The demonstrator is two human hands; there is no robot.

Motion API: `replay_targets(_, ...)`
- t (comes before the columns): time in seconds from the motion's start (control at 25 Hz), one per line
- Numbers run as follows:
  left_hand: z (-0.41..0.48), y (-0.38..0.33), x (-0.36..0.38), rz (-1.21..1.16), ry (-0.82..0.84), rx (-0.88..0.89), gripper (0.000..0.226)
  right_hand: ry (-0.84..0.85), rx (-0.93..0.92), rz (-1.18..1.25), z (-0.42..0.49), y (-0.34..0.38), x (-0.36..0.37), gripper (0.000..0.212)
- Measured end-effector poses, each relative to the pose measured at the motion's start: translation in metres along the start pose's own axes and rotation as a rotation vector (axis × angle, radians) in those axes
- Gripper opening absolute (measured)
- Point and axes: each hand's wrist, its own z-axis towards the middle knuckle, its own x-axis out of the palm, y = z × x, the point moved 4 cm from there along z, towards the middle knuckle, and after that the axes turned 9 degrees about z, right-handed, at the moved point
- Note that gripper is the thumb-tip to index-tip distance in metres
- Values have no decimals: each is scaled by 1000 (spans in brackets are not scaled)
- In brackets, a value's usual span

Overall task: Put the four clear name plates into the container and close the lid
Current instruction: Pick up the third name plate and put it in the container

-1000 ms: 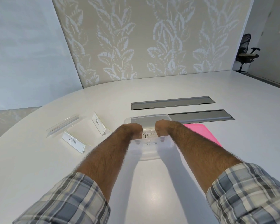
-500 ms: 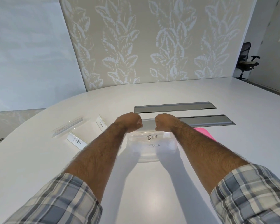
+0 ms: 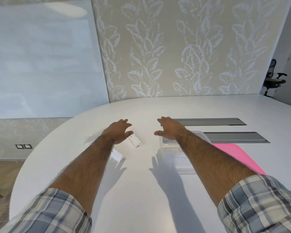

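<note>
Head view showed both hands spread wide and empty above the white table (image 3: 141,190): the left hand (image 3: 118,132) over a standing name plate (image 3: 134,140), the right hand (image 3: 169,130) over the clear container (image 3: 171,157). The plates looked light, stiff and slippery, so pinching the two short ends seemed safest. The pink lid (image 3: 233,155) lay beside the container.

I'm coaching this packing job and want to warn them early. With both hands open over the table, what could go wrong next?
1. The left hand hovers right over the upright clear name plate; a hasty grab may topple it.
2. The right forearm crosses above the clear plastic container and could nudge it.
3. The flat pink lid lies partly under that arm, where it could be dragged.
</note>
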Motion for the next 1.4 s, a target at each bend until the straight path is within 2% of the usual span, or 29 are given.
replay_targets(0.28, -19, 127, 19, -20, 75, -29, 59, -27, 24, -31, 36, 102, 28, 78)
replay_targets(0.44, -18, 163, 27, 5, 79, 54, 61, -30, 63, -11, 49, 147, 55, 73)
replay_targets(0.76, -6, 182, 55, 34, 129, 196, 71, 30, 180, 15, 56, 178, 104, 67)
replay_targets(1.04, 10, 176, 78, 20, 156, 264, 69, 106, 214, -24, 67, 173, 137, 60)
replay_targets(1.4, 40, 178, 119, -13, 234, 319, 68, 182, 288, 7, 87, 165, 177, 61)
